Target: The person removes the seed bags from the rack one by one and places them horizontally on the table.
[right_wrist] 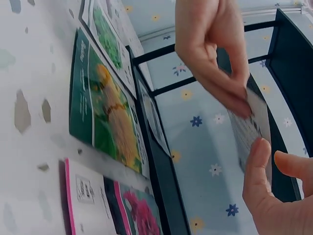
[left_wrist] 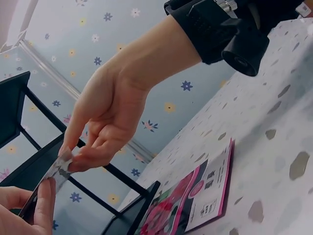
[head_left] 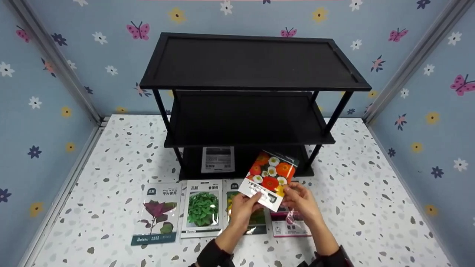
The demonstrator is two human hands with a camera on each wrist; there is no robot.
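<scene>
Head view shows both your forearms coming in from 6 o'clock, dark sleeves at the wrists, and meeting over the front of the speckled table (head_left: 371, 193). Your left hand (head_left: 243, 207) pinches the lower left corner of the orange-flower seed packet (head_left: 270, 178), thumb on the printed face and fingers curled behind it. Your right hand (head_left: 301, 200) pinches the packet's lower right edge between thumb and fingertips, wrist bent slightly inward. The packet is lifted off the table and tilted, its top corner pointing toward 1 o'clock, in front of the bottom tier of the black three-tier shelf (head_left: 252, 66). In the left wrist view your right hand's fingers (left_wrist: 78, 147) reach down to nip the packet's thin edge, and in the right wrist view your left hand's fingers (right_wrist: 230, 93) clamp the same packet from above. Below your hands a row of packets lies flat on the table: a purple-leaf packet (head_left: 157, 213) toward 9 o'clock, a green-leaf packet (head_left: 202, 207) beside it, a yellow-flower packet (right_wrist: 110, 112) partly under your left hand, and a pink packet (head_left: 291, 226) under your right hand. A grey-label packet (head_left: 218, 159) lies on the shelf's bottom tier.
</scene>
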